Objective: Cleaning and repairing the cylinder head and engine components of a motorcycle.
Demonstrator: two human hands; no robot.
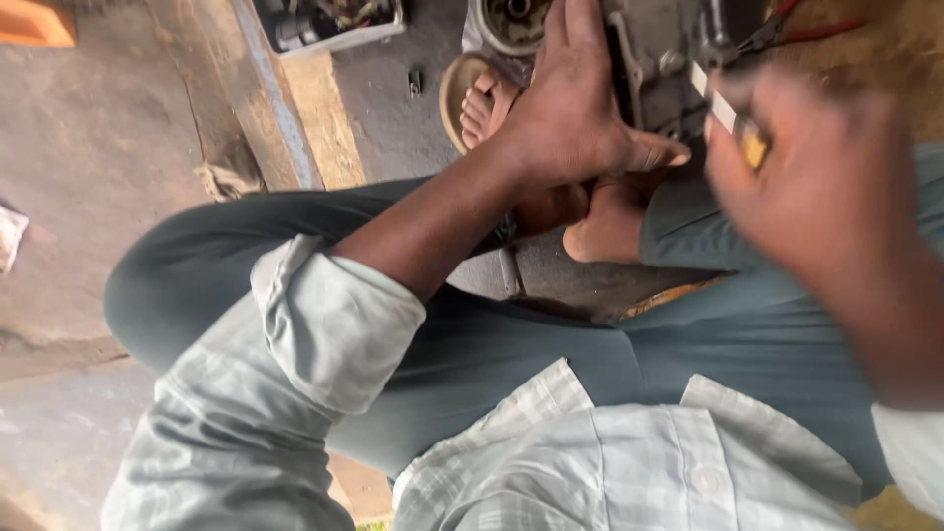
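Pale shirt (610,462) nearest; my left hand (575,108) lies flat against the grey engine (659,69) on concrete floor (88,147); right hand (826,206) pinches a tool (733,123).

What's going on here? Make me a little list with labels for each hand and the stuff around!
Left hand: left hand lies spread on a grey metal machine part, thumb out to the side.
Right hand: right hand is blurred, gripping a small tool with a white and yellow handle.
Posture: person sits on the ground, bare feet drawn in near the part.
Clothing: pale checked shirt, grey-green trousers.
Nearby: red-handled pliers at the top, a box of parts on the concrete floor.
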